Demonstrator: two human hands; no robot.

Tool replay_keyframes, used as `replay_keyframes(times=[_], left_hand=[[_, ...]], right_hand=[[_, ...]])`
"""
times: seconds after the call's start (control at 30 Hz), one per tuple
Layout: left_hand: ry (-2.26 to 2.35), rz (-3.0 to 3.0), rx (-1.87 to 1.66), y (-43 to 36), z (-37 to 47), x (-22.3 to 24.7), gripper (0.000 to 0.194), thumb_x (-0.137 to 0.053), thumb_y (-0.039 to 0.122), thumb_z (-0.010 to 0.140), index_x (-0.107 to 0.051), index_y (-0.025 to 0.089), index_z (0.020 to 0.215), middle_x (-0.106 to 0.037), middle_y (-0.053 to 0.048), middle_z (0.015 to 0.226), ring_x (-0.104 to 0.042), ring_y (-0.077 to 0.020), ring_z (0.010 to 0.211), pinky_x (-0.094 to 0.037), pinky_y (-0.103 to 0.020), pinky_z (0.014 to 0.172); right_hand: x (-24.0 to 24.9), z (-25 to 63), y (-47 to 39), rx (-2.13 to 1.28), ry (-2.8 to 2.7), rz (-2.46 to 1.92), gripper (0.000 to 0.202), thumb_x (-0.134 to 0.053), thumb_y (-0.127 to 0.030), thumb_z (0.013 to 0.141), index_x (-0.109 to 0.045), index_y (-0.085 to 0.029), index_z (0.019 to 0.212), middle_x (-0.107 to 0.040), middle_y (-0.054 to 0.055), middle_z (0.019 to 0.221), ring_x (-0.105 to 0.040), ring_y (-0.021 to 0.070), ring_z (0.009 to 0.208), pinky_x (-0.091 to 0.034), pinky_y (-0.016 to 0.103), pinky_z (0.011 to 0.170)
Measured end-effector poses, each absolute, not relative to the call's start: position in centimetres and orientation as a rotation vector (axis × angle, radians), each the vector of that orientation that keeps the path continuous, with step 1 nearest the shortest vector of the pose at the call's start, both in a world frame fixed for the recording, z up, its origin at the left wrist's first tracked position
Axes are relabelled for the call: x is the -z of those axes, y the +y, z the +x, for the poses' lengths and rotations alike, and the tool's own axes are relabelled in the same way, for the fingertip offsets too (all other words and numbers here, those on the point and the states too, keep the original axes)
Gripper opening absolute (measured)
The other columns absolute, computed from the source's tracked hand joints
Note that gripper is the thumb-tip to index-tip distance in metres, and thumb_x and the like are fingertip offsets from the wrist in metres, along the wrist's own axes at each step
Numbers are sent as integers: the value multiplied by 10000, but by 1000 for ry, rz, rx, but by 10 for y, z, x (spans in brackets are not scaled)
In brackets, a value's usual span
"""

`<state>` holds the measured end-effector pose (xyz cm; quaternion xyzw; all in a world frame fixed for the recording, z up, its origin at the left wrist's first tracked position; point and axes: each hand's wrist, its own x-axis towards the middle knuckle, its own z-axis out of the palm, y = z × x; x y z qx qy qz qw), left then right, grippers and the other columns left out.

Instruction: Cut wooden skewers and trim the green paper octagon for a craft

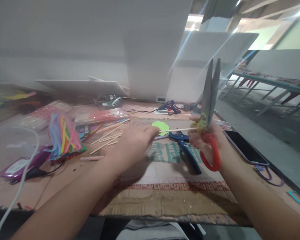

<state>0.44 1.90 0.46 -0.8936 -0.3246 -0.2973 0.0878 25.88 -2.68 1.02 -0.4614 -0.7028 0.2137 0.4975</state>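
Observation:
A thin pale wooden stick (178,130) stretches between my two hands. My left hand (137,138) pinches its left end. My right hand (202,136) is closed around red-handled scissors (211,90), whose blades point upward, slightly parted. At the right end of the stick, a small yellow-green piece (202,123) shows by my right fingers; its kind is blurred. Beneath the hands lie a dark blue hand cutter (186,151) and a bright green paper octagon (160,127), on a cardboard sheet (150,200) with green characters.
Loose wooden sticks (106,146) and a bundle of colourful pipe cleaners (65,136) lie to the left, near a purple device (27,165) and white cable (22,183). A blue glue gun (168,106) rests behind. A phone (245,146) lies at the right edge.

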Motion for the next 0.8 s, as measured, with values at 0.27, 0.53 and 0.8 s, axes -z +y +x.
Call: replay_keyframes(times=[0.27,0.53,0.8], left_hand=[[-1083,-2609,1421,6,-11,-33,211,-508,244,1010,-705,169,1003,-769,-32,868,-705,-155,794,-487,-246,698],[-1074,-2700,1393,10,0,-20,246,-498,262,1013,-727,182,1051,-792,-50,1004,-721,-195,923,-510,-298,826],[-1024,-2700,1345,4,3,-18,233,-507,214,990,-731,175,1035,-792,-47,900,-713,-191,768,-475,-281,674]], right_hand=[[1,259,-38,-634,-1890,-1152,456,-575,-605,902,-560,-278,1220,-608,47,916,-592,222,783,-525,337,675],[22,237,-40,-951,-1827,-1229,679,-662,-664,824,-512,-281,1364,-607,73,1171,-583,264,1029,-500,365,903],[11,224,-41,-1122,-1777,-1098,696,-597,-786,795,-550,-245,1232,-484,11,877,-452,169,749,-420,275,631]])
